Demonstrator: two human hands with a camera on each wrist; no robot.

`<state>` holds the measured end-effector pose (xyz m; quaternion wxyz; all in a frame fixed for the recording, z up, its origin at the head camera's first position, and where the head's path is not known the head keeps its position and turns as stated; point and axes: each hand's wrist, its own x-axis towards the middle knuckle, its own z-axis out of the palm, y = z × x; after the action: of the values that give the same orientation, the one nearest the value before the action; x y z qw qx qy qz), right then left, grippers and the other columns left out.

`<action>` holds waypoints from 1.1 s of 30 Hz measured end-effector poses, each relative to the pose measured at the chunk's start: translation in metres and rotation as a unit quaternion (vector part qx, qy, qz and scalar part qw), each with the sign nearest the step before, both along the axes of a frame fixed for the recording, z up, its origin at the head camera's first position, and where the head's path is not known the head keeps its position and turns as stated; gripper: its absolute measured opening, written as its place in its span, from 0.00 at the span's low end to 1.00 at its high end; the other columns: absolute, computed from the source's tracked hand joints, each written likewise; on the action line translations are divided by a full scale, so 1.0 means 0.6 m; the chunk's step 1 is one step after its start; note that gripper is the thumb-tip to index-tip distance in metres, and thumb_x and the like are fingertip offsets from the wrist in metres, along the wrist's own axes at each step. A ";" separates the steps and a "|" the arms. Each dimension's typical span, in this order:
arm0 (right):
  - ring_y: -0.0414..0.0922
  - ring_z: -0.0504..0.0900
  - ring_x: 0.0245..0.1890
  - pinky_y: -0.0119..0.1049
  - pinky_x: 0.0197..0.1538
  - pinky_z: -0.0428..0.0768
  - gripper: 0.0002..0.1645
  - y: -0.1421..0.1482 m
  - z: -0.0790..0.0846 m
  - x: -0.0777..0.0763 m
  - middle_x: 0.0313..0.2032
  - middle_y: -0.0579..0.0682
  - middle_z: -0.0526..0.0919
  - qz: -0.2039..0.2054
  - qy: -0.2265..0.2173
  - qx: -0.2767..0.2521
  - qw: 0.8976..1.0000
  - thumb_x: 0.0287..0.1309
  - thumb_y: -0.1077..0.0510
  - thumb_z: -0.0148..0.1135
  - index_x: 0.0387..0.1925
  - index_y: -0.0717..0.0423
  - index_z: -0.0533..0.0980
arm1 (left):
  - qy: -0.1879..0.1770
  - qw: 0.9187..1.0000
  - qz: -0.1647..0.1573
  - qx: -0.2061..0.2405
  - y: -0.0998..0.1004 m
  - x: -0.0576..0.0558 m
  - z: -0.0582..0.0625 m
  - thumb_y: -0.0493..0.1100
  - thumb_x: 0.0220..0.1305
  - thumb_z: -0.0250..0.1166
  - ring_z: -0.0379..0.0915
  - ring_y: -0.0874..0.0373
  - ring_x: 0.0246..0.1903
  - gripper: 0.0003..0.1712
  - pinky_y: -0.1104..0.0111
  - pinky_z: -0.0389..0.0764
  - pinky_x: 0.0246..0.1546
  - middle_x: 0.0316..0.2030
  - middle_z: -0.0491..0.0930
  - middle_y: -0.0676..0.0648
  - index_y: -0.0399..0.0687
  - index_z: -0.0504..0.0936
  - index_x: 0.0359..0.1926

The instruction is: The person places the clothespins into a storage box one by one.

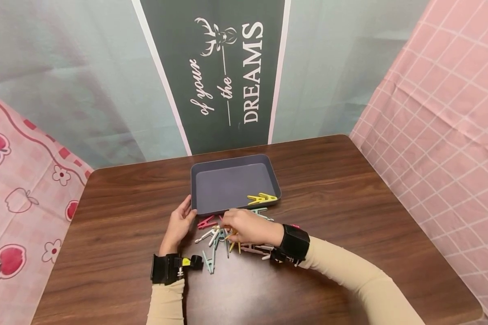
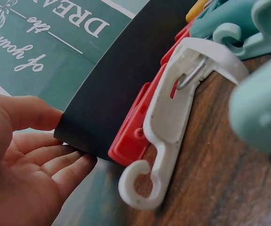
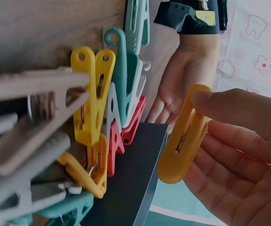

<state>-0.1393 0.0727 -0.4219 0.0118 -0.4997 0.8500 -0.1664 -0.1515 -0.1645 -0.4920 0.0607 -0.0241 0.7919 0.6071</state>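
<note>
My right hand (image 1: 250, 228) pinches a yellow clothespin (image 3: 182, 136) between thumb and fingers, over the pile in front of the tray. At the near left corner of the dark grey tray (image 1: 227, 185), my left hand (image 1: 179, 223) grips the wall, thumb at the rim and fingers against the outside. Yellow clothespins (image 1: 262, 197) lie in the tray's near right corner. Beside the near wall are a red clothespin (image 2: 133, 129) and a white clothespin (image 2: 168, 113) with a hooked end. More yellow clothespins (image 3: 90, 94) lie in the pile, partly hidden by the right hand in the head view.
A light green clothespin (image 1: 209, 262) lies at the pile's near left. Another green clothespin (image 1: 260, 212) is close to the tray's near wall. The brown wooden table (image 1: 329, 194) meets a printed cloth (image 1: 232, 90) behind and patterned cloths at both sides.
</note>
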 end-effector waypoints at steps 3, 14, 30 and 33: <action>0.39 0.80 0.40 0.28 0.46 0.83 0.16 0.000 0.004 -0.006 0.38 0.46 0.85 -0.007 0.000 0.008 1.000 0.51 0.56 0.71 0.43 0.56 0.82 | -0.002 1.000 -0.001 -0.002 -0.001 0.002 0.001 0.32 0.70 0.51 0.53 0.40 0.73 0.34 0.57 0.61 0.71 0.74 0.51 0.33 0.36 0.51 0.74; 0.42 0.81 0.41 0.32 0.47 0.84 0.16 0.007 0.017 -0.035 0.38 0.49 0.85 -0.022 0.008 0.004 1.000 0.52 0.57 0.71 0.43 0.57 0.82 | 0.003 1.000 -0.001 0.005 0.000 0.000 -0.003 0.31 0.69 0.51 0.54 0.40 0.72 0.34 0.58 0.61 0.70 0.74 0.51 0.34 0.36 0.51 0.74; 0.44 0.80 0.38 0.32 0.42 0.83 0.16 0.006 0.022 -0.074 0.39 0.51 0.84 -0.078 -0.019 -0.034 0.996 0.53 0.58 0.70 0.44 0.57 0.81 | 0.005 1.000 -0.002 0.010 0.000 -0.003 -0.002 0.30 0.69 0.50 0.54 0.40 0.72 0.34 0.58 0.61 0.71 0.74 0.51 0.34 0.35 0.51 0.74; 0.43 0.80 0.38 0.32 0.42 0.82 0.16 0.007 0.020 -0.081 0.38 0.51 0.83 -0.090 -0.018 -0.034 0.995 0.53 0.57 0.70 0.44 0.56 0.81 | 0.001 1.000 0.000 0.009 0.001 -0.002 -0.002 0.30 0.69 0.51 0.54 0.40 0.72 0.34 0.58 0.61 0.71 0.74 0.51 0.34 0.35 0.51 0.74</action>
<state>-0.1879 0.0769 -0.4097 -0.0045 -0.4184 0.8849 -0.2048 -0.1529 -0.1641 -0.4932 0.0602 -0.0224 0.7863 0.6146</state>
